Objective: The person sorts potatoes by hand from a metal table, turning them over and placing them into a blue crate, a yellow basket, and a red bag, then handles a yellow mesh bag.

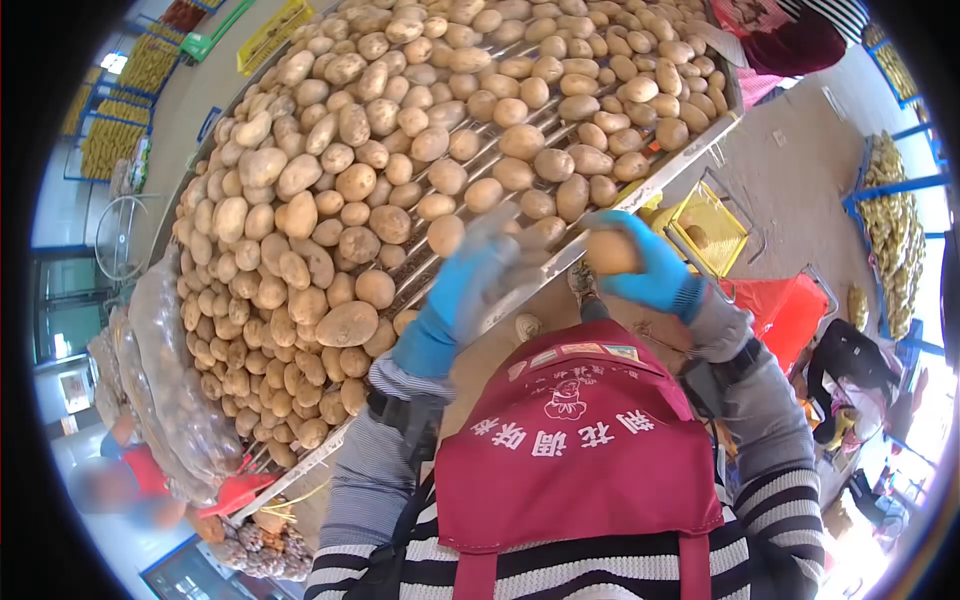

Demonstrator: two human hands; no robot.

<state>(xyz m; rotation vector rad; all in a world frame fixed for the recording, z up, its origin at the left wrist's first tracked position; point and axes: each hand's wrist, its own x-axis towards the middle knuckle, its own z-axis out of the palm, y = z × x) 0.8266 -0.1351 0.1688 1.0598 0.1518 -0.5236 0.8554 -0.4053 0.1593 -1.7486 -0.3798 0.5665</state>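
Observation:
My right hand [655, 268], in a blue glove, is closed around a potato [609, 252] just off the table's near edge. My left hand [472, 268], also gloved in blue, is over the potatoes close to that same edge; motion smears its fingers, so its grip does not show. Beneath and beyond it, a large pile of brown potatoes [349, 325] covers the slatted sorting table [400, 268]. Bars show between the potatoes in the middle.
A yellow crate [708, 232] stands on the floor at the right, beside a red bag [785, 312]. Plastic sheeting [165, 385] lies along the left end. Another person's dark red sleeve [800, 45] is at the far right corner; one more person is at the lower left. Filled sacks [893, 240] stand farther right.

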